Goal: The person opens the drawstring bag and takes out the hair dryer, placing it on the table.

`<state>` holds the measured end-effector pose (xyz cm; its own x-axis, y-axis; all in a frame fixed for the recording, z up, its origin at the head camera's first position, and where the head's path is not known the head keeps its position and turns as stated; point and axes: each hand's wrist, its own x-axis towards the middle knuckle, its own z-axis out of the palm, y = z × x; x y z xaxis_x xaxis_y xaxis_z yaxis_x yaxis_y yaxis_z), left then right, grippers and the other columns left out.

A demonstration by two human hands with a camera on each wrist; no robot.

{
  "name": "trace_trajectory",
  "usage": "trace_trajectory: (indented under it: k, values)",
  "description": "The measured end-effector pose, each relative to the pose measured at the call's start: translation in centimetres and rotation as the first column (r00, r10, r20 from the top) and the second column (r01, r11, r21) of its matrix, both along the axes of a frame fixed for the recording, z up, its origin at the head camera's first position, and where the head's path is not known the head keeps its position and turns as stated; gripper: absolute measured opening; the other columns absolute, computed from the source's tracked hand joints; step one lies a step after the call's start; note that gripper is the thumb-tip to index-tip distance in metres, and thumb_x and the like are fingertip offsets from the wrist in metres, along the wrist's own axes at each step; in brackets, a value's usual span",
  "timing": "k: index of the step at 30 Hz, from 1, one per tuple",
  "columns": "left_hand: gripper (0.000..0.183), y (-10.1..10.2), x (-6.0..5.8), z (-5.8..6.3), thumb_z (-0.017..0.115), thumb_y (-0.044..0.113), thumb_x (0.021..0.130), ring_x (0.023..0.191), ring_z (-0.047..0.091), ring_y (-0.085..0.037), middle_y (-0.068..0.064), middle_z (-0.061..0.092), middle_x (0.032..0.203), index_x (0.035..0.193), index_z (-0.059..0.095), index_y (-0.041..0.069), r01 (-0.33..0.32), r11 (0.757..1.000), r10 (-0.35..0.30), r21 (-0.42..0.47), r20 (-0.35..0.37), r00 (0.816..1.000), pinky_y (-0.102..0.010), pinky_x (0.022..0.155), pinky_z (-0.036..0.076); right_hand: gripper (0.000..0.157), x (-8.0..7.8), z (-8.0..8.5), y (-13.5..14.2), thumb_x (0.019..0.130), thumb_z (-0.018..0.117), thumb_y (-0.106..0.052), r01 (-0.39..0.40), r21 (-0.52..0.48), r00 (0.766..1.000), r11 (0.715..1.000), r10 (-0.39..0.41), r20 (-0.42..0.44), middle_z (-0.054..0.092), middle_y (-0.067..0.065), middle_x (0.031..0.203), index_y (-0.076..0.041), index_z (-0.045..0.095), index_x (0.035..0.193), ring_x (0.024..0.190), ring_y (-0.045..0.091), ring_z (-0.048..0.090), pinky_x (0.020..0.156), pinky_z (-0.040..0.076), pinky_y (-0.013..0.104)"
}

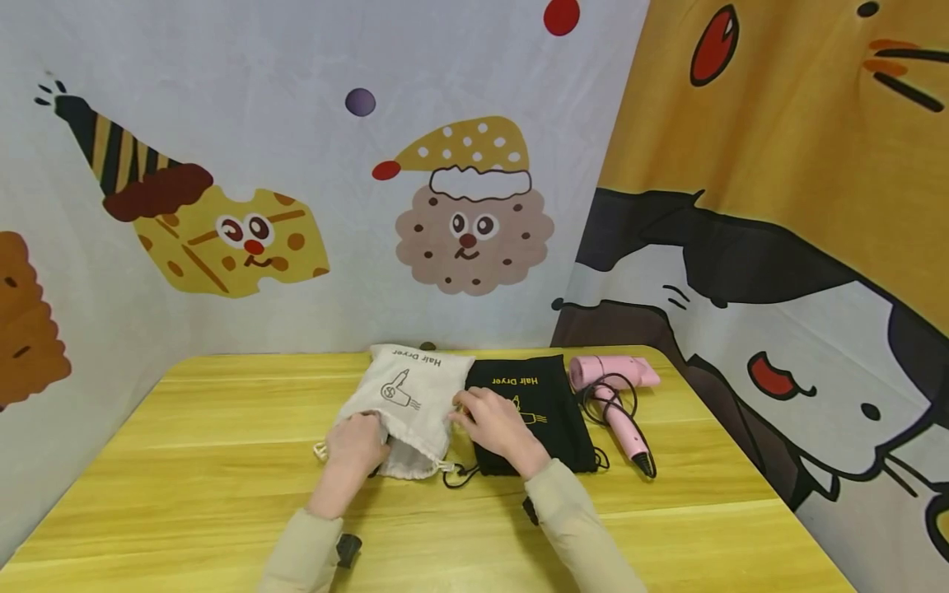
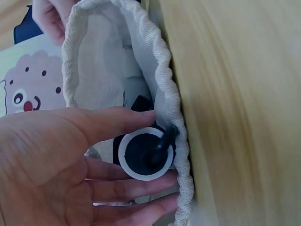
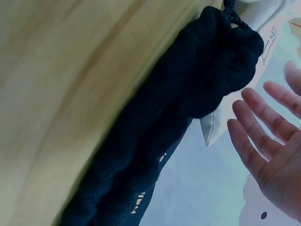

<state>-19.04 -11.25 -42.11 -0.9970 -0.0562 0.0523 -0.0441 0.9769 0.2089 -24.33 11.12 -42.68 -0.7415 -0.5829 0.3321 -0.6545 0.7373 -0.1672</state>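
A white drawstring bag (image 1: 426, 420), printed "Hair Dryer", lies on the table with its mouth towards me. At that mouth my left hand (image 1: 357, 445) holds the handle of a hair dryer (image 2: 146, 153) between thumb and fingers. The left wrist view shows its round black end with a pale ring and a short black cord stub; the rest is hidden in the bag. My right hand (image 1: 495, 420) is by the white bag's right side, over a black drawstring bag (image 1: 563, 412). In the right wrist view its fingers (image 3: 254, 150) are spread, with nothing held.
A pink hair dryer (image 1: 615, 371), its black cord wound loosely round the handle, lies right of the black bag. Black drawstrings (image 1: 461, 476) lie between the two bags. Behind the wooden table (image 1: 185, 461) hangs a cartoon-printed cloth (image 1: 296, 329).
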Motion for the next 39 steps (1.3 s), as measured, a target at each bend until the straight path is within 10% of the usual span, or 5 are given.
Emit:
trace_trajectory:
  k: [15, 39]
  values:
    - [0.031, -2.1, 0.9, 1.0, 0.069, 0.013, 0.074, 0.093, 0.061, -0.048, -0.027, 0.066, 0.097, 0.096, 0.064, -0.008, 0.025, 0.997, -0.030, 0.070, 0.078, 0.997, -0.057, 0.075, 0.053, 0.015, -0.6, -0.5, 1.3, 0.086, 0.069, -0.014, 0.189, -0.022, 0.971, 0.982, -0.190, -0.143, 0.061, 0.006, 0.096, -0.011, 0.067, 0.100, 0.080, 0.019, 0.061, 0.060, 0.052, 0.026]
    - [0.048, -4.1, 0.7, 1.3, 0.080, 0.015, 0.064, 0.091, 0.064, -0.040, -0.022, 0.066, 0.106, 0.106, 0.063, -0.003, 0.135, 0.977, -0.161, 0.165, 0.156, 0.975, -0.052, 0.074, 0.053, 0.007, -0.9, -0.1, 1.6, 0.083, 0.069, -0.002, 0.300, -0.017, 0.953, 0.954, -0.300, -0.029, 0.068, 0.008, 0.085, -0.009, 0.070, 0.085, 0.069, 0.022, 0.064, 0.054, 0.052, 0.029]
